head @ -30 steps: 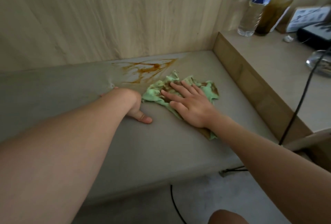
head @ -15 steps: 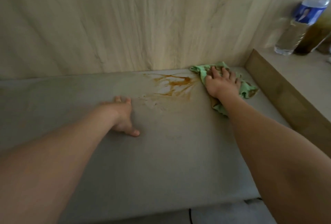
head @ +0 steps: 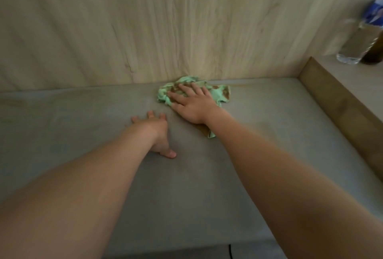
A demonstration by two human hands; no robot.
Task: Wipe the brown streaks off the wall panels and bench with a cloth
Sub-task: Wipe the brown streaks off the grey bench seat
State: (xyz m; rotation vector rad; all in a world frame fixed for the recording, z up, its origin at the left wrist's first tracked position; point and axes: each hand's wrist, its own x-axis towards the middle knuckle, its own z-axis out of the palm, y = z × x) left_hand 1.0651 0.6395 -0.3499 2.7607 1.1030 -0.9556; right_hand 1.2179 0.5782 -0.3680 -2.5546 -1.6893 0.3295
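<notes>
Now the flat, spread right hand (head: 192, 106) has swept the stained green cloth (head: 220, 94) over the streaks, just beyond the flat, empty left hand (head: 158, 134), so that bench (head: 83, 138) patch looks wiped.

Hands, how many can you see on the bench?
2. The right hand presses flat on the green cloth by the wall; the left hand rests on the bare bench beside it. No others show.

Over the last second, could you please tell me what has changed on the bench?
The right hand, pressing the green cloth flat, swept it from the back right leftward over the brown streaks, which no longer show on the bench. The left hand stayed braced on the bench.
</notes>
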